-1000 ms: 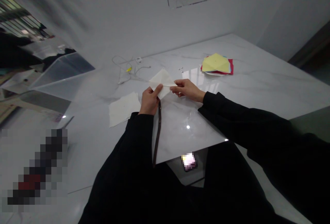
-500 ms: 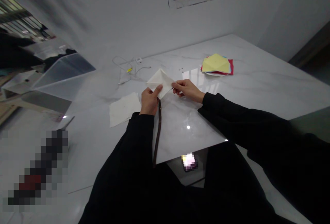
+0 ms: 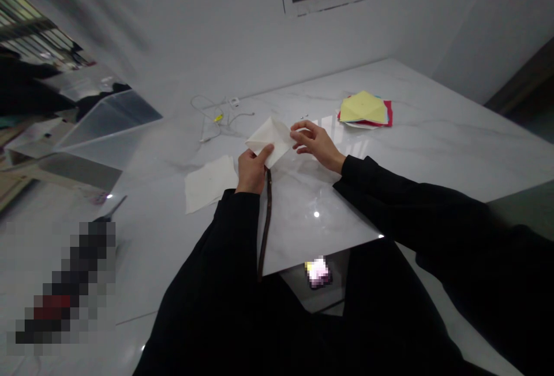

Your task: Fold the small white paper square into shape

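Note:
A folded white paper (image 3: pixel 270 138) is held just above the white marble table (image 3: pixel 389 151). My left hand (image 3: pixel 251 169) pinches its near corner, thumb on top. My right hand (image 3: pixel 315 142) holds the paper's right edge, its fingers closed on the fold. A thin brown strap (image 3: pixel 264 223) hangs from under my left hand down past the table's front edge. Both arms wear black sleeves.
A flat white sheet (image 3: pixel 209 181) lies left of my left hand. A stack of yellow, red and blue papers (image 3: pixel 365 109) sits at the far right. White cables (image 3: pixel 216 116) lie behind the paper. A clear plastic box (image 3: pixel 101 128) stands at the left.
My right hand has shifted up along the paper's right edge and the paper has tilted a little. My left hand keeps its pinch in place.

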`<action>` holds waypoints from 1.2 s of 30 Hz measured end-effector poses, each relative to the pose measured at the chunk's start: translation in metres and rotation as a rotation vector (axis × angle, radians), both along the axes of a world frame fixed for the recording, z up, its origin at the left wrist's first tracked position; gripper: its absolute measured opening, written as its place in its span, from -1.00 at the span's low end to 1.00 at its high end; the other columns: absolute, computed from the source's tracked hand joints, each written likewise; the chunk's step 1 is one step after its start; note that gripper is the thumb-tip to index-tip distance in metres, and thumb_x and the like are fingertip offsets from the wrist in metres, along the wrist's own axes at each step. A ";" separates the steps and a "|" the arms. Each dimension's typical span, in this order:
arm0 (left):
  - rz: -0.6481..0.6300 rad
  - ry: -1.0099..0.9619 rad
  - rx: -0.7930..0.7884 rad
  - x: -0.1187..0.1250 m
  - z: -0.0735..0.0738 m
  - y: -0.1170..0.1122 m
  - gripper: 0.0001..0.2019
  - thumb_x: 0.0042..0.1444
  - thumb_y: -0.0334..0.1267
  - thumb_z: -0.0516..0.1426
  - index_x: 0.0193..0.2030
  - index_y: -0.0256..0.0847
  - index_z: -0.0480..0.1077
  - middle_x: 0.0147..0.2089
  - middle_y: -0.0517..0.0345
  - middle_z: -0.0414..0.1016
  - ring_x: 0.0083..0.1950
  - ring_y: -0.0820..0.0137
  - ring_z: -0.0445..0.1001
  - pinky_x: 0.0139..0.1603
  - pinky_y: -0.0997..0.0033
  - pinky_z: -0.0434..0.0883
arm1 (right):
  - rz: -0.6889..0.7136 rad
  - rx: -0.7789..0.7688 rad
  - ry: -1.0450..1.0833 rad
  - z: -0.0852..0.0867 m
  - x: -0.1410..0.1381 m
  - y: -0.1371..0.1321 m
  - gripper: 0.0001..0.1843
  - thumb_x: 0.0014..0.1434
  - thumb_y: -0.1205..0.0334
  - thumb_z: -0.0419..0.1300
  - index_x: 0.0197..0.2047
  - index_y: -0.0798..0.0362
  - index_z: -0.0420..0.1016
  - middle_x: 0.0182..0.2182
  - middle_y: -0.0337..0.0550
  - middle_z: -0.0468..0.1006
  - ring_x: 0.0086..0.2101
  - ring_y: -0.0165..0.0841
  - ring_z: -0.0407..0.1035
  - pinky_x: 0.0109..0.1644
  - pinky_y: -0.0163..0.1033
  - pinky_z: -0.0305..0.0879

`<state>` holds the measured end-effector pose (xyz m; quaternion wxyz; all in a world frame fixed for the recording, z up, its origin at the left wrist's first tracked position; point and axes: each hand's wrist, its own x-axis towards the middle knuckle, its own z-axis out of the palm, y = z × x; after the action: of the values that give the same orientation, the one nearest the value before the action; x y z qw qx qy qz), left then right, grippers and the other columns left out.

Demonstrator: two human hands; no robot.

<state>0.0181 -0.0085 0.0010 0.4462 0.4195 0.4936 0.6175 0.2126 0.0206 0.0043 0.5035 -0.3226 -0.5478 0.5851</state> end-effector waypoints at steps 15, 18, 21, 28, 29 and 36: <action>-0.167 -0.038 -0.050 0.007 0.006 -0.009 -0.47 -0.26 -0.09 0.55 -0.15 -0.34 0.63 -0.12 -0.15 0.73 0.03 0.03 0.67 0.12 0.12 0.55 | 0.148 -0.114 -0.076 -0.010 -0.001 -0.001 -0.59 0.09 -0.09 0.52 -0.22 0.07 0.61 -0.26 -0.14 0.63 -0.32 -0.43 0.47 -0.30 -0.37 0.46; -0.192 -0.038 -0.048 0.007 0.006 -0.009 -0.45 -0.24 -0.02 0.56 -0.16 -0.34 0.63 -0.12 -0.15 0.72 0.03 0.05 0.67 0.11 0.12 0.56 | 0.112 -0.119 -0.102 -0.010 -0.001 -0.001 -0.59 0.09 -0.08 0.52 -0.25 0.08 0.60 -0.26 -0.13 0.63 -0.31 -0.43 0.47 -0.31 -0.38 0.42; -0.206 -0.034 -0.035 0.006 0.005 -0.007 -0.44 -0.20 0.11 0.54 -0.20 -0.31 0.63 -0.14 -0.12 0.72 0.01 0.06 0.67 0.05 0.12 0.58 | 0.083 -0.113 -0.108 -0.009 -0.001 -0.001 -0.58 0.08 -0.08 0.53 -0.27 0.08 0.58 -0.29 -0.15 0.62 -0.32 -0.43 0.46 -0.32 -0.36 0.41; -0.083 0.018 -0.002 0.002 0.002 -0.005 -0.42 -0.26 0.06 0.56 -0.20 -0.34 0.64 -0.17 -0.13 0.72 -0.07 0.11 0.68 -0.02 0.22 0.57 | 0.148 -0.055 -0.184 -0.004 0.000 -0.002 -0.58 0.17 -0.08 0.48 -0.35 0.12 0.57 -0.40 -0.17 0.58 -0.44 -0.49 0.37 -0.38 -0.38 0.34; -0.079 -0.006 0.000 0.002 0.003 -0.005 -0.44 -0.24 0.05 0.56 -0.21 -0.34 0.64 -0.16 -0.13 0.72 -0.07 0.12 0.68 -0.02 0.22 0.57 | 0.173 -0.043 -0.214 -0.004 0.001 -0.002 -0.56 0.19 -0.10 0.47 -0.37 0.13 0.57 -0.44 -0.17 0.57 -0.47 -0.51 0.34 -0.40 -0.39 0.32; -0.075 -0.070 0.005 0.001 0.006 -0.004 -0.47 -0.22 0.01 0.55 -0.22 -0.33 0.61 -0.15 -0.12 0.72 0.00 0.07 0.68 0.03 0.17 0.59 | 0.248 -0.061 -0.221 -0.006 0.002 -0.001 -0.51 0.32 -0.16 0.36 -0.29 0.17 0.69 -0.46 -0.15 0.58 -0.55 -0.55 0.24 -0.50 -0.40 0.19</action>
<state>0.0194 -0.0122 0.0075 0.4851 0.4170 0.4598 0.6159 0.2149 0.0196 -0.0021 0.3541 -0.3302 -0.6176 0.6198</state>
